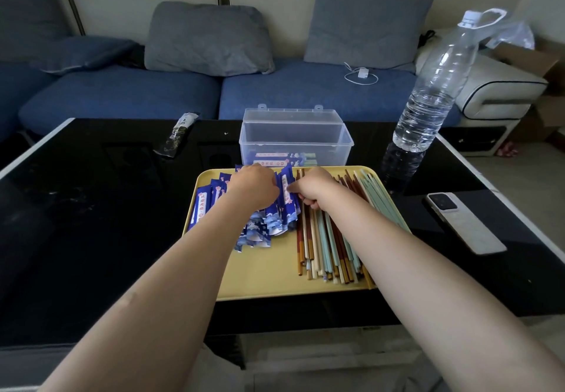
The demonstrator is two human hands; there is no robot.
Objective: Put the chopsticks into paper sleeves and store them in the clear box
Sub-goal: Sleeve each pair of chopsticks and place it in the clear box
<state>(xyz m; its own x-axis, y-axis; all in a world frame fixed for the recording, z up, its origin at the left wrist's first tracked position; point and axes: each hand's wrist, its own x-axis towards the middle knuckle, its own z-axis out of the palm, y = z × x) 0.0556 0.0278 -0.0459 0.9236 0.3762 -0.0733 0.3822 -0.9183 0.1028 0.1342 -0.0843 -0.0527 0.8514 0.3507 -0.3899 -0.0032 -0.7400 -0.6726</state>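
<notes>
We see both hands over tray (260, 281): left hand (255, 188) pinching upright sleeve (287, 191), right hand (313, 188) gripping chopsticks (324, 239) lying front-to-back along right edge.

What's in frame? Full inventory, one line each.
tray: one, yellow, table centre
sleeves: a pile, blue, tray left
chopsticks: many, brown, cream, green, tray right
box: one, clear, open, behind tray, a few sleeved pairs inside
bottle: one, clear, table right
phone: one, white, right of tray
packet: one, black, table left rear
table: one, black
sofa: blue, with grey cushions
left hand: on sleeves, fingers hidden
right hand: fingers curled, at a sleeve and chopsticks
</notes>
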